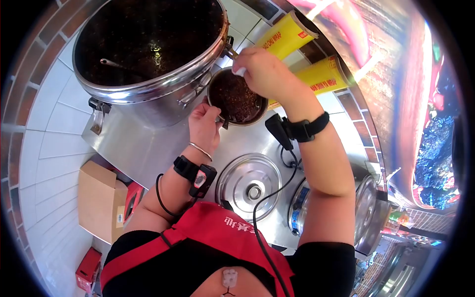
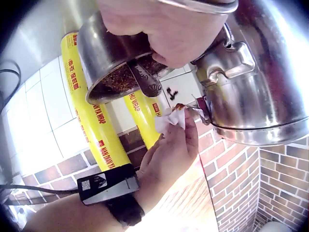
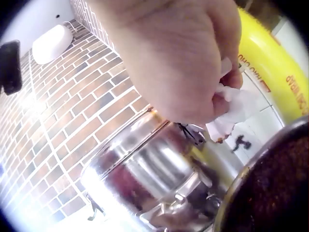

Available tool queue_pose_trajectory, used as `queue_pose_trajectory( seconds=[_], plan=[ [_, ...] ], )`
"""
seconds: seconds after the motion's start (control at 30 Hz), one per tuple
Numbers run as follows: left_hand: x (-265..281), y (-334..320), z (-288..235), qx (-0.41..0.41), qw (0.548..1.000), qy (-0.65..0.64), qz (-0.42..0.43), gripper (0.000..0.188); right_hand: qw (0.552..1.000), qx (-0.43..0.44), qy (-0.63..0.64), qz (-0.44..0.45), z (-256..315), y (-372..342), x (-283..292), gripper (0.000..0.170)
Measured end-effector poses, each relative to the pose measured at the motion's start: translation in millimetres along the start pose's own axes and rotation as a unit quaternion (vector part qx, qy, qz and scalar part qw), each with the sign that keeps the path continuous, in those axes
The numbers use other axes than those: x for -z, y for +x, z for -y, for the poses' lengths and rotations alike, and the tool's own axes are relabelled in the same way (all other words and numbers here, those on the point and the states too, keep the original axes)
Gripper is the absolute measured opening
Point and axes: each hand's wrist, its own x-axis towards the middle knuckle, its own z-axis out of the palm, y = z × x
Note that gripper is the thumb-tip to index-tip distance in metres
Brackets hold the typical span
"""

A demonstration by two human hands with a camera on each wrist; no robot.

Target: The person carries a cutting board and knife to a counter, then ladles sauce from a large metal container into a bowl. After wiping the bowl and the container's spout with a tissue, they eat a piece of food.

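Observation:
My left hand (image 1: 204, 123) grips a small metal pot (image 2: 99, 46) at its rim, beside its short handle (image 2: 147, 82). Dark red-brown sauce with flakes (image 1: 237, 96) fills much of this pot. A crumpled white tissue (image 2: 171, 121), stained reddish-brown at one edge, is pinched in the fingers of my right hand (image 1: 264, 72). That hand is beyond the small pot, with the tissue close by a clasp (image 2: 203, 110) on the side of a large steel pot (image 1: 148, 111). Dark liquid stands in the large pot, and a utensil handle (image 1: 110, 63) pokes out of it.
Two yellow rolls of wrap (image 1: 289, 37) lie behind the small pot along the tiled wall. A round steel lid (image 1: 237, 183) rests on the metal counter (image 1: 123, 148) near the body. Another steel vessel (image 1: 298, 208) stands at right. A cardboard box (image 1: 99, 198) is at lower left.

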Motion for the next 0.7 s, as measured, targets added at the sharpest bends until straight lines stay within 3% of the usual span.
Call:
queue_pose_trajectory(
  seconds=[0.23, 0.37, 0.53, 0.57, 0.63, 0.67, 0.7],
  plan=[
    [8, 3, 4, -0.006, 1.0, -0.009, 0.01, 0.018, 0.998, -0.028, 0.036, 0.051, 18, -37, -3, 0.019],
    [12, 12, 7, -0.007, 1.0, -0.007, 0.023, 0.016, 0.996, -0.038, 0.08, 0.005, 21, -38, 11, 0.02],
    [13, 11, 6, -0.009, 0.999, -0.012, 0.03, 0.015, 0.952, -0.202, 0.227, -0.044, 12, -41, 13, 0.023],
    [13, 13, 6, 0.0, 1.0, -0.01, 0.026, 0.019, 0.952, -0.202, 0.226, -0.043, 6, -43, 6, 0.023],
    [13, 15, 4, 0.01, 1.0, -0.009, 0.019, 0.023, 0.908, -0.226, 0.345, -0.072, -2, -45, -4, 0.023],
    [13, 2, 0, 0.005, 1.0, 0.006, 0.016, 0.023, 0.907, -0.226, 0.35, -0.068, 6, -52, -3, 0.023],
    [13, 3, 0, 0.001, 1.0, 0.018, 0.019, 0.023, 0.935, -0.222, 0.276, -0.03, 10, -54, -4, 0.025]
  ],
)
